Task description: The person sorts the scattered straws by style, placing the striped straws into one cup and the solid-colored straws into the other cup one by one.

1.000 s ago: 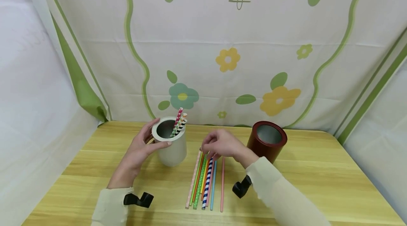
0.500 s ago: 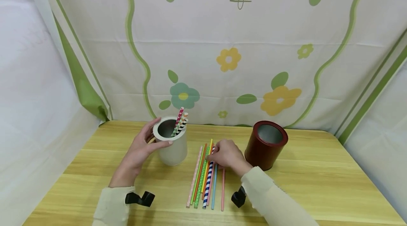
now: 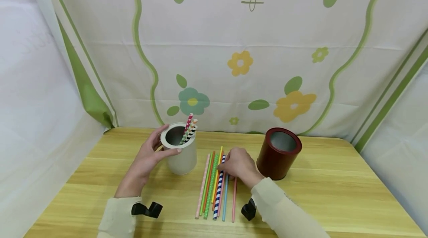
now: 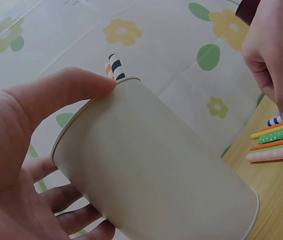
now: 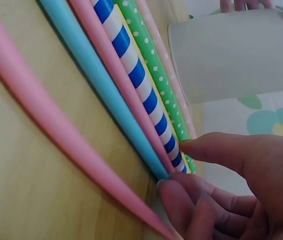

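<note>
My left hand [image 3: 147,154] grips the off-white can [image 3: 182,161], thumb over its near rim and fingers round its far left side. Several patterned paper straws [image 3: 188,131] stand in this can, leaning right. My right hand [image 3: 239,163] pinches the blue-and-white striped straw [image 5: 141,80] near its far end, thumb on one side and fingertips on the other. That straw lies in a row between a green dotted straw [image 3: 210,189] and plain pink and light blue straws [image 3: 225,200]. The right hand covers the far ends of the blue and pink ones.
A dark red can [image 3: 275,160] stands right of my right hand, with no straws visible in it. One pink straw [image 3: 234,200] lies apart at the row's right; a pale pink one [image 3: 201,193] borders its left. A flowered cloth [image 3: 214,63] hangs behind the wooden table [image 3: 334,193].
My right hand has come down and slightly right, from above the straws' far ends to the striped straw. The left hand stays on the off-white can.
</note>
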`<action>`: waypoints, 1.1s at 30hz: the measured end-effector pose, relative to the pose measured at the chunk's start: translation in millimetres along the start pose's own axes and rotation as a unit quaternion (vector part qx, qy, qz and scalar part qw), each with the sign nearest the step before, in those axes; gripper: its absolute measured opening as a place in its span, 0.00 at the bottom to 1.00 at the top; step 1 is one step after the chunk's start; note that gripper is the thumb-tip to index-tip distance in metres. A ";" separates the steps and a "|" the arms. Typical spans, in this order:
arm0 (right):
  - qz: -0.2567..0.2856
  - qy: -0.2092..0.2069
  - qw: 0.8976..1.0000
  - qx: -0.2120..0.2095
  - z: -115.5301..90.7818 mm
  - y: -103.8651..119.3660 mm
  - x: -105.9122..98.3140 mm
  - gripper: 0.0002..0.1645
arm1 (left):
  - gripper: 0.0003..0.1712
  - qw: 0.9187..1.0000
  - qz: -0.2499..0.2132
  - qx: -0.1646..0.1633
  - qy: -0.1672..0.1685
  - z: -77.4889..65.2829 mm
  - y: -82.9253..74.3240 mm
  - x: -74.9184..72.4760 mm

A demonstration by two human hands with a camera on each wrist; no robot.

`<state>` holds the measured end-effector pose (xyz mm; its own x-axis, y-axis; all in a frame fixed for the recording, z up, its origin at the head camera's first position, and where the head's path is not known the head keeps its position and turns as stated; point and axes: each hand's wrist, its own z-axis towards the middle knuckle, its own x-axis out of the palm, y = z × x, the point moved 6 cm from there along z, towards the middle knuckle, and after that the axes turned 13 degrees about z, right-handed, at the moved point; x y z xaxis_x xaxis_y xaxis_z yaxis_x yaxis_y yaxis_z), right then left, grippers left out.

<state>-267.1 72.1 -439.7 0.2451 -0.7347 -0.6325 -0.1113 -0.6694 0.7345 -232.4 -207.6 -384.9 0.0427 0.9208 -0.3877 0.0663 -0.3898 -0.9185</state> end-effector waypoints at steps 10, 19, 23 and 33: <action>-0.019 -0.004 1.000 0.007 -2.0 3.7 1.4 0.25 | 0.58 1.000 0.001 0.003 0.001 -0.6 0.5 -0.2; 0.031 -0.005 0.999 0.021 -0.8 -7.1 0.7 0.24 | 0.58 1.000 0.001 0.003 0.000 -1.3 -0.1 -0.4; 0.072 0.008 0.997 0.023 -0.9 -9.1 -1.8 0.24 | 0.58 1.000 0.001 -0.001 0.000 -1.5 0.3 -0.5; 0.198 0.049 0.979 -0.013 -6.6 28.9 -49.3 0.10 | 0.58 1.000 -0.001 0.001 0.000 -1.3 1.1 -0.1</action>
<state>-276.0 89.7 -385.7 0.2795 -0.9211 -0.2711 -0.1920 -0.3302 0.9242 -231.1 -208.1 -385.8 0.0432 0.9212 -0.3866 0.0635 -0.3887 -0.9192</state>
